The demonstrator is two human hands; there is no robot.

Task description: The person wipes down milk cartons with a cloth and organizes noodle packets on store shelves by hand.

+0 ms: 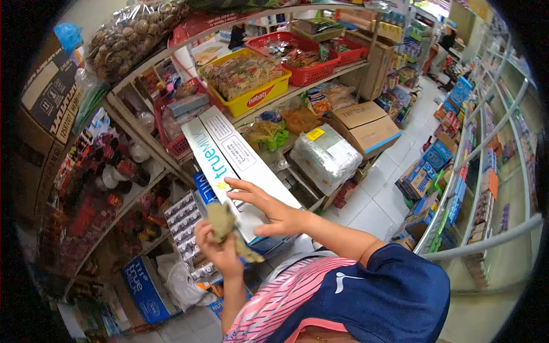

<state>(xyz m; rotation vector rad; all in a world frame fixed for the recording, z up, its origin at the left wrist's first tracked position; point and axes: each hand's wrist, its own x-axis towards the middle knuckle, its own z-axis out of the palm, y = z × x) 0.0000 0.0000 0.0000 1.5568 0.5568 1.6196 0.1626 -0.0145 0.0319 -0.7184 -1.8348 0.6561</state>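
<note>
My left hand point(222, 251) is closed around a crumpled olive-green cloth point(220, 222), and a loose end of it hangs down below the fingers. My right hand point(271, 210) is open, fingers spread, above the long white milk carton point(237, 150) printed "true MILK". It overlaps the carton's near part in this view. Beneath and left of the carton, beside my left hand, sits a pack of small bottles or cartons point(186, 228) in rows.
A yellow basket point(274, 94) and a red basket point(314, 73) of packets stand on the shelf behind. A wrapped bundle point(327, 157) and a cardboard box point(366, 128) lie lower. A blue carton point(147, 288) stands lower left; glass-fronted shelving point(492, 188) lines the right side. A person point(443, 48) is far back.
</note>
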